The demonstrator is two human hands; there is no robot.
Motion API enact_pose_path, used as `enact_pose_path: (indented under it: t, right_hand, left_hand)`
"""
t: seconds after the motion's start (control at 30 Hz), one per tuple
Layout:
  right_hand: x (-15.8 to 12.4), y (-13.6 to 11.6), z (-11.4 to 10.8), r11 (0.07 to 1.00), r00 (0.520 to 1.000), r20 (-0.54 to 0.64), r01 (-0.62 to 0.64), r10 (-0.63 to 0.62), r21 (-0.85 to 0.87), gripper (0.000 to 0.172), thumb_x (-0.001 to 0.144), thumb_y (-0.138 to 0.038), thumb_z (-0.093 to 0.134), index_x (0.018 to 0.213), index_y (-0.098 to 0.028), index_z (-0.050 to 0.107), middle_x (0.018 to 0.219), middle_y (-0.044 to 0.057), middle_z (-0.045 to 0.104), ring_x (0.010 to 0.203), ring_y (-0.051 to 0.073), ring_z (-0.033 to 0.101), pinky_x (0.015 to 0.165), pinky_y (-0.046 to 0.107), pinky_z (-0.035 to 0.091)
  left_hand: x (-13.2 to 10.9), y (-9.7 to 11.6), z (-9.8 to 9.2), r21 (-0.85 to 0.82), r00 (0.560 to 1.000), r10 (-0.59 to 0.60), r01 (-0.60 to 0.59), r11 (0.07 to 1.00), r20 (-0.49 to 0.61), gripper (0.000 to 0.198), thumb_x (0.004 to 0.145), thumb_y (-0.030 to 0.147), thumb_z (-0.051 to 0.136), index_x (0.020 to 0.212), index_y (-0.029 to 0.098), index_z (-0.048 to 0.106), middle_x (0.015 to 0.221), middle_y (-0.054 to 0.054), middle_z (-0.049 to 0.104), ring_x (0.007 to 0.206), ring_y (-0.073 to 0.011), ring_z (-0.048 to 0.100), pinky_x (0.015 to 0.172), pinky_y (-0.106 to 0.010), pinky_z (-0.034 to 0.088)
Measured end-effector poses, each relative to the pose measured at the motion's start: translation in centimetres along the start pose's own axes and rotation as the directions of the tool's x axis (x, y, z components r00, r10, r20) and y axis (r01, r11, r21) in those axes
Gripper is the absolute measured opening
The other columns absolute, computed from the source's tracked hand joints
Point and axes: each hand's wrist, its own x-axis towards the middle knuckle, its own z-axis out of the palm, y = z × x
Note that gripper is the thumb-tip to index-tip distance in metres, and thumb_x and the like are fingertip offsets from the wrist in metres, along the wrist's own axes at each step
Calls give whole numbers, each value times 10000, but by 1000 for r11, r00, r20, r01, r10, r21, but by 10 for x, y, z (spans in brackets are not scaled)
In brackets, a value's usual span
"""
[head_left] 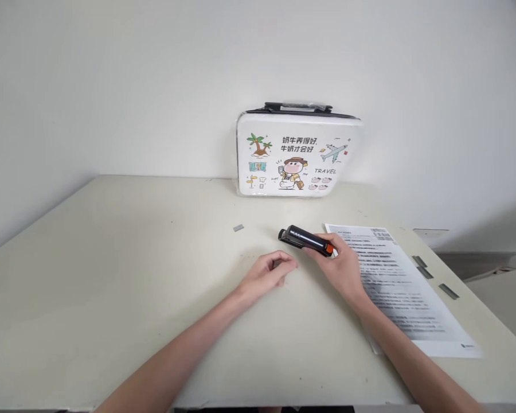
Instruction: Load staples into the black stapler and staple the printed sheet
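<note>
My right hand (341,267) is closed around a black stapler (303,239) with an orange rear end, held just above the cream table (112,275). The stapler's nose points left and away from me. My left hand (269,274) rests on the table just left of it, fingers pinched on a small grey strip that looks like staples. A second grey strip of staples (238,228) lies loose on the table farther back. A printed sheet of paper (404,287) lies under and right of my right wrist.
A white case with cartoon travel pictures (296,155) stands upright against the wall at the table's back. Several grey staple strips (434,278) lie near the right edge, beyond the paper. A lower surface (499,275) shows past that edge.
</note>
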Motion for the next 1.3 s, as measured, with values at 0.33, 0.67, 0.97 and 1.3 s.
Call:
enact_pose_path:
  t: [0.33,0.67,0.97,1.3]
  right_hand:
    - [52,-10,79,999,987,158,5,1,-38,413,748,-572,799,949,-224,706,901,47,773,788,236,645,749,373,494]
    - [107,-27,146,985,906,387,162,-173,61,353,760,-472,797,984,-225,683,985,37,759,886,245,658,853,403,503]
    - [112,-30,179,944,812,500,178,-301,278,416,847,-542,755,1138,-254,682,1157,46,733,1066,274,683,1061,543,522]
    - [48,-25,99,960,966,205,99,-155,261,361,979,-549,557,1117,-226,637,1196,118,701,1101,269,690,993,481,553]
  left_hand:
    - [1,1,-8,-432,974,-104,183,883,200,375,789,430,820,756,197,528,636,101,217,554,-84,153,553,-302,138]
    - [3,-3,-13,-587,983,-136,181,789,120,352,748,379,838,744,185,543,658,94,255,541,-71,182,526,-260,207]
    - [9,-12,-12,-771,988,-136,33,636,-70,230,820,293,772,755,156,599,640,69,386,508,-64,295,515,-212,297]
    - [12,1,-18,-863,950,-238,-60,501,-204,432,1044,387,446,941,75,726,877,-163,737,802,-220,726,754,-297,561]
